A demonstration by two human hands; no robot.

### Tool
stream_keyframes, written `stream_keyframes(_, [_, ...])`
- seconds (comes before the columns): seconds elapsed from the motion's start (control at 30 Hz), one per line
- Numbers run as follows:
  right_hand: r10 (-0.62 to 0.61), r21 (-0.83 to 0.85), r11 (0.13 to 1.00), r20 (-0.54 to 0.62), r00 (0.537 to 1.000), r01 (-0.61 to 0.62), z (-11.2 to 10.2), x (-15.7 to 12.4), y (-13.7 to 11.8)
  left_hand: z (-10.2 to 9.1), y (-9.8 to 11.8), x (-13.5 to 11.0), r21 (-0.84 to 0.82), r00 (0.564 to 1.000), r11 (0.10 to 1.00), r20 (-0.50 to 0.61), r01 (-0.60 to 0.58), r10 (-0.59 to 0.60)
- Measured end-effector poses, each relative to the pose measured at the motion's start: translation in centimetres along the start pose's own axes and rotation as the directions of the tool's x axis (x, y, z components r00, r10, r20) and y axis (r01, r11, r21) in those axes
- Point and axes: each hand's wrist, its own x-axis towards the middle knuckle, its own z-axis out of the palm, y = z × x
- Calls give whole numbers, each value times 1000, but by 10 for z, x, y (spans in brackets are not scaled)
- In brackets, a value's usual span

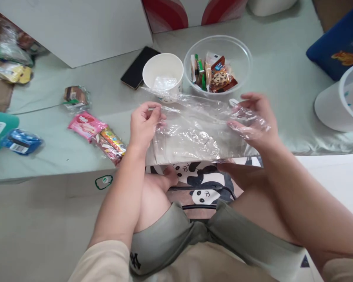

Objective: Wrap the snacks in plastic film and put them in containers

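Observation:
Between my hands a clear plastic bag (191, 135) is spread out, crinkled and see-through, above the table's front edge. My left hand (144, 123) pinches its left side between thumb and fingers. At the other end, my right hand (259, 117) holds the bag with thumb and fingers apart, and loose plastic drapes over them. Just beyond the bag stands a white paper cup (162, 66) with a clear plastic piece inside. To the cup's right, a round clear bowl (243, 68) contains several wrapped snacks (216, 74), one wrapper showing a chocolate chip cookie.
A black phone (139, 67) lies behind the cup. Left of my hand are a pink wafer packet (87, 125), candy packets (110, 143), a wrapped brown snack (76, 96) and a blue packet (22, 141). A white bucket (331, 103) stands right; a white box (85, 27) is behind.

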Motion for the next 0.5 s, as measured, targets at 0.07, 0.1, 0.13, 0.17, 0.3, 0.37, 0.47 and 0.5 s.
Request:
stream_keyframes(0.07, [7, -120, 993, 39, 999, -2, -4, -3, 0, -2, -1, 3, -53, 1000, 999, -7, 5, -5])
stream_keyframes(0.1, [-16, -147, 989, 21, 1000, 19, -5, -4, -1, -3, -2, 4, -81, 1000, 997, -6, 10, -11])
stream_keyframes(0.13, [-47, -145, 988, -5, 999, 45, -6, -5, -2, -5, -2, 4, -105, 1000, 994, 1, 16, -16])
stream_keyframes(0.17, [-79, -109, 991, -48, 996, 73, -6, -6, -3, -6, -2, 5, -124, 1000, 992, 13, 20, -19])
stream_keyframes(0.3, [-72, 10, 997, -77, 994, 73, -5, -7, -3, -9, 0, 4, -186, 998, 982, 66, 19, -7])
stream_keyframes(0.37, [-18, -78, 997, -30, 999, 15, -5, -7, -2, -8, 0, 4, -210, 999, 978, 48, 0, 11])
stream_keyframes(0.47, [-33, -144, 989, -69, 997, 23, -5, -6, 0, -8, -1, 6, -209, 999, 977, -17, -32, 29])
stream_keyframes(0.5, [-59, -139, 989, -91, 994, 46, -5, -6, 0, -8, -2, 7, -206, 999, 978, -31, -37, 31])
